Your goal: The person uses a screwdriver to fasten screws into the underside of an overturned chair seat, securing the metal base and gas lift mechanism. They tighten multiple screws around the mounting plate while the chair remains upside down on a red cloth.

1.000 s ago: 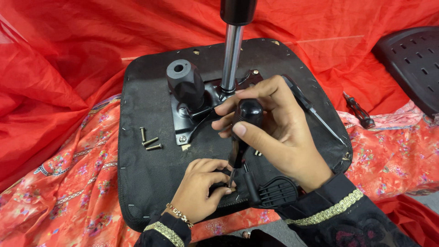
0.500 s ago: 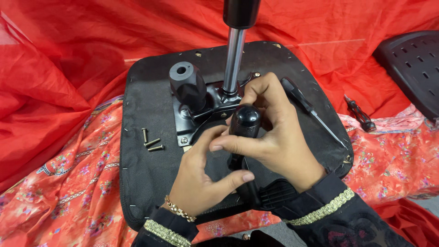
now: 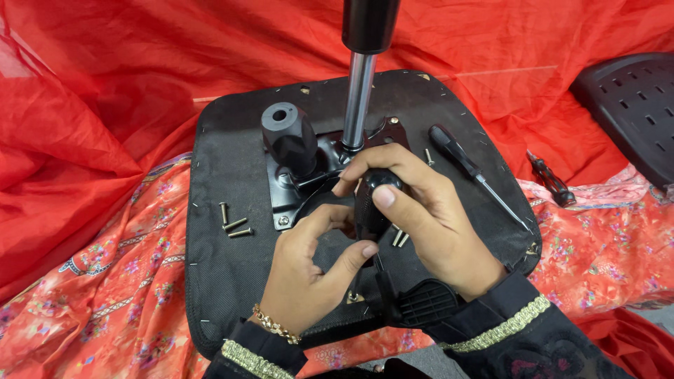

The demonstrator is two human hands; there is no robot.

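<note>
An upturned black chair seat [image 3: 232, 175] lies on red cloth, with a metal mechanism plate [image 3: 319, 165] and a chrome gas cylinder [image 3: 358, 98] standing up from it. My right hand [image 3: 428, 217] grips the black handle of a screwdriver [image 3: 371, 203], held upright with its tip down at the seat near a black lever paddle [image 3: 421, 303]. My left hand [image 3: 309, 267] curls beside the shaft, thumb against the handle's lower end. A black round knob [image 3: 288, 137] sticks up left of the cylinder.
Three loose brass screws [image 3: 234, 224] lie on the seat at the left. A second black screwdriver [image 3: 470, 168] rests on the seat's right side, a smaller tool [image 3: 552, 179] on the cloth beyond. A black perforated chair back [image 3: 632, 105] lies at right.
My left hand has risen from the seat's front edge to the screwdriver shaft under my right hand. My right hand has stayed on the handle.
</note>
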